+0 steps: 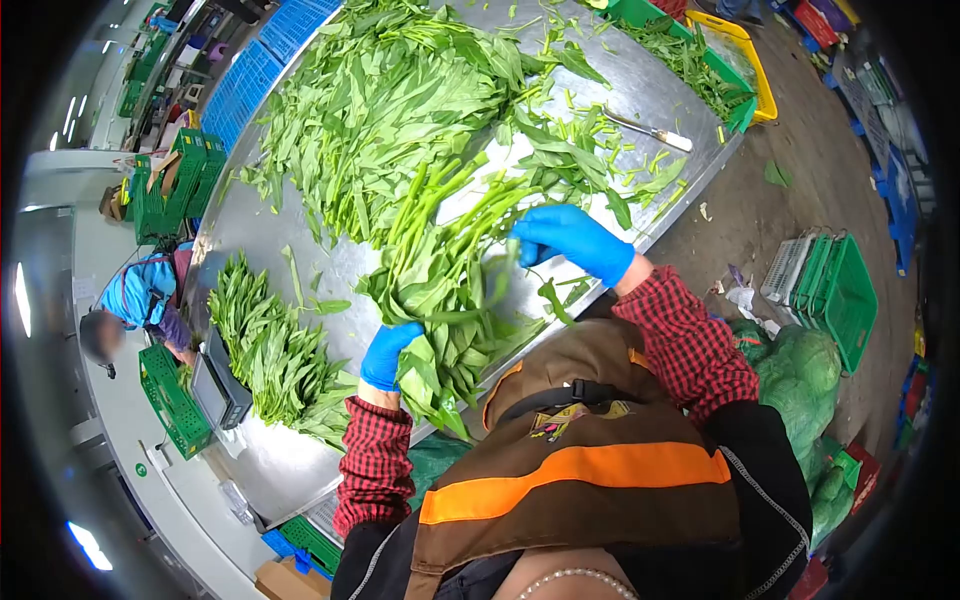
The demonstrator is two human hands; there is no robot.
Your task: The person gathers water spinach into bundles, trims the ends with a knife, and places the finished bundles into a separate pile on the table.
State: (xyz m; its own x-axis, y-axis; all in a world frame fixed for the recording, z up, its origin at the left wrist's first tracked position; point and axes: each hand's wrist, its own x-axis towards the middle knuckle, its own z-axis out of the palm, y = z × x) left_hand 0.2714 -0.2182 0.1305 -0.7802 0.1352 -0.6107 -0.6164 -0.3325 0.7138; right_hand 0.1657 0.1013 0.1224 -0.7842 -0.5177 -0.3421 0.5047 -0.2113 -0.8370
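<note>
My left hand (388, 355), in a blue glove, is wrapped round a bunch of water spinach (440, 285), leaves hanging toward me and cut stems pointing away. My right hand (572, 240), also gloved in blue, has its fingers curled together just right of those stems. A blurred bit of green shows at its fingertips, but I cannot tell what they pinch. Beyond both hands a large heap of water spinach (390, 110) covers the metal table (335, 345). A knife with a white handle (672, 139) lies near the right edge, among cut stem pieces.
More greens (270, 350) lie at the left, beside a dark scale-like device (218, 380). A person in blue (140, 292) stands past it. A green crate of trimmings (690, 65) and a yellow crate (745, 60) are far right. Stacked baskets (845, 300) and filled green sacks (800, 380) stand on the floor.
</note>
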